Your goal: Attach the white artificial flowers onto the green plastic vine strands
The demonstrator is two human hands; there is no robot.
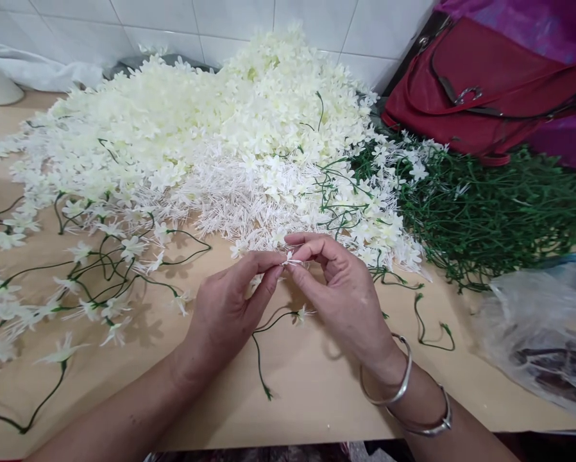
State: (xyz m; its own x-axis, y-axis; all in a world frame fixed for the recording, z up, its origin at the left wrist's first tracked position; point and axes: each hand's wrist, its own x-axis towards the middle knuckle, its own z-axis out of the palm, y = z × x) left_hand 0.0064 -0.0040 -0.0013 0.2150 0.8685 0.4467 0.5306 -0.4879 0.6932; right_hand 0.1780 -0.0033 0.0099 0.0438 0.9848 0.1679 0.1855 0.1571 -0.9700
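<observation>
Between my two hands, over the middle of the table, is a small white artificial flower piece (290, 259). My left hand (233, 308) pinches it from one side with thumb and forefinger. From the other side my right hand (342, 292), with two metal bangles at the wrist, pinches it too. The fingertips cover part of the piece. Just below them lies a forked green plastic stem (258, 350) with a white flower on one branch. Beyond my fingers spreads a mass of white stamen pieces (230, 199), against a large heap of cream artificial flowers (172, 119).
Assembled flower stems (108, 269) lie at the left. Right of the heap is a pile of green stems (499, 212), with a red handbag (490, 83) behind it. A clear plastic bag (533, 321) sits at the right edge. White tiled wall (240, 22) closes the back.
</observation>
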